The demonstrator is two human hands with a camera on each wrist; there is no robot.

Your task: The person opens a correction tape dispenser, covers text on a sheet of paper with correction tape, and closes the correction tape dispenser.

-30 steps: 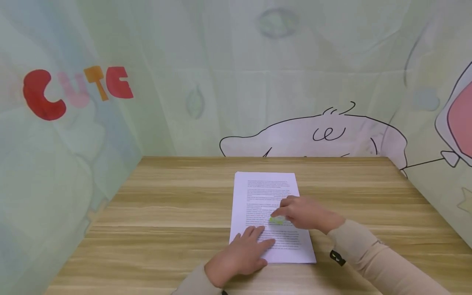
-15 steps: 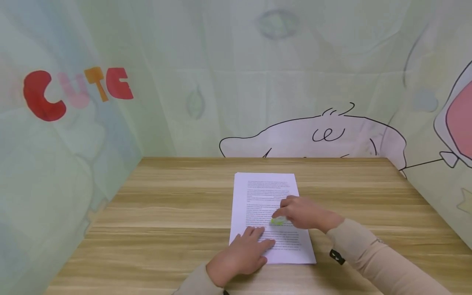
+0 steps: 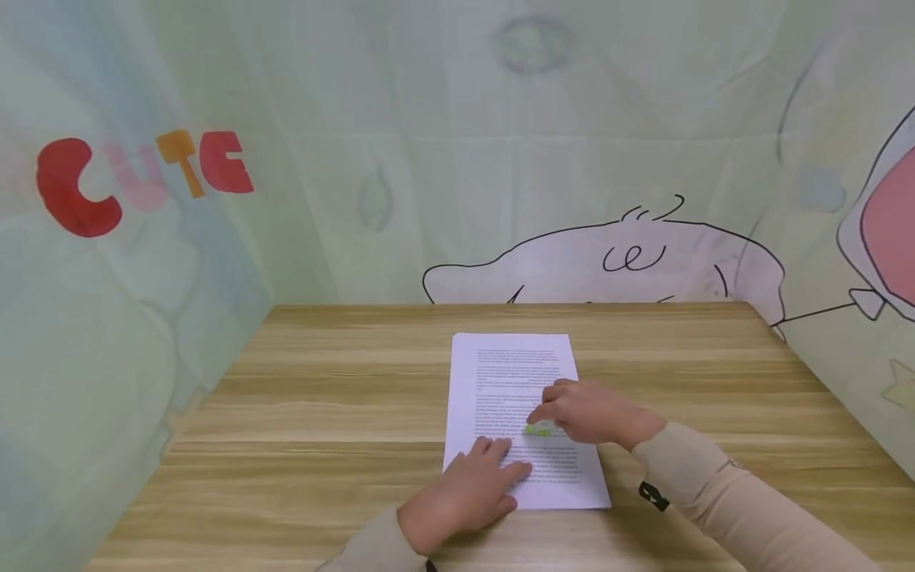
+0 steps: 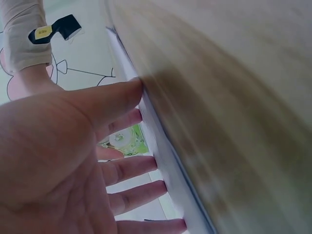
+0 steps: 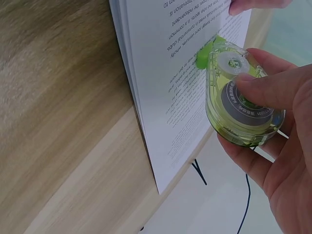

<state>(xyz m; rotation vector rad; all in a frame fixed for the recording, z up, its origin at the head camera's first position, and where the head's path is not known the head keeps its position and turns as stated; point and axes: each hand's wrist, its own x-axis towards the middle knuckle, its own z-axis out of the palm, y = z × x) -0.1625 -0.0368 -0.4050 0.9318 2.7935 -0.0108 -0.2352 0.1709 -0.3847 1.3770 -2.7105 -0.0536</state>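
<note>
A stack of printed sheets [image 3: 511, 344] lies on the wooden table. My left hand [image 3: 465, 494] rests on its lower left part, fingers spread and fairly straight; in the left wrist view their tips touch the paper. With my right hand [image 3: 589, 411] I grip a clear green correction tape [image 5: 233, 108], thumb on its round face and fingers behind. Its green tip [image 5: 205, 56] meets the page amid the printed lines, right of the left fingertips. In the head view the fingers hide most of the dispenser.
The wooden table [image 3: 322, 381] extends around the paper on all sides. Behind it and at both sides hang printed cloth walls [image 3: 457, 159] with cartoon drawings and letters. A dark strap piece [image 3: 653, 496] hangs under the right sleeve.
The right hand with the correction tape has crept very slightly to the right along the page. The left hand stays in place on the paper.
</note>
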